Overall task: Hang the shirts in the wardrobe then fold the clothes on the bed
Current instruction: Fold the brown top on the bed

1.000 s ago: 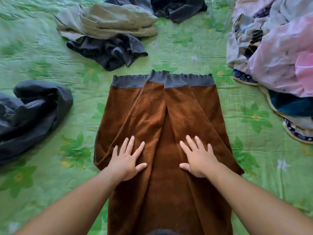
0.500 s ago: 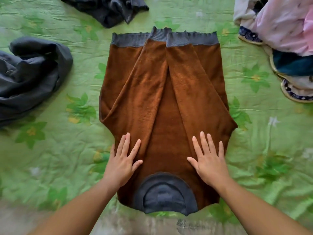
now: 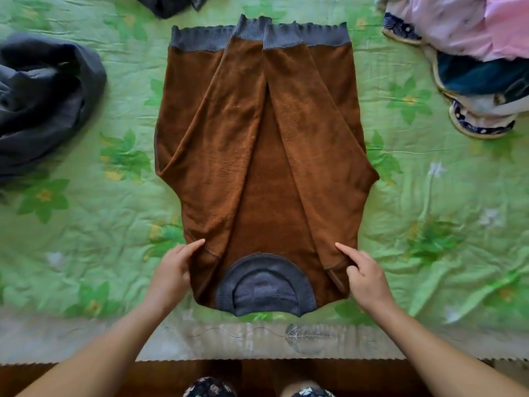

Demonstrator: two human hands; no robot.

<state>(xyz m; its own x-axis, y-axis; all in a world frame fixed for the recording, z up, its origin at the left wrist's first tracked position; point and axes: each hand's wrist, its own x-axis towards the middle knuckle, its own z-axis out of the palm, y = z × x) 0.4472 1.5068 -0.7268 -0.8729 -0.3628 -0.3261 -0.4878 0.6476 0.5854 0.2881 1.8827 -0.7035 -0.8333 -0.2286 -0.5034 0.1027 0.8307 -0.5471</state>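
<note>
A brown sweater [image 3: 266,156] with grey collar, cuffs and hem lies flat on the green floral bedsheet [image 3: 429,196], collar nearest me, both sleeves folded inward along the body. My left hand [image 3: 173,270] grips the sweater's left shoulder edge, thumb on top and fingers curled under the cloth. At the right shoulder edge my right hand [image 3: 362,275] pinches the fabric the same way.
A dark grey garment [image 3: 43,104] is bunched at the left. Another dark piece [image 3: 171,4] lies at the top edge. A pile of pink, white and navy clothes [image 3: 472,53] fills the upper right. The bed's front edge [image 3: 257,342] runs below the sweater.
Both hands slid down from lying flat on the sweater's body to its shoulder corners and took hold of the edges. The view tilted down, showing the bed edge.
</note>
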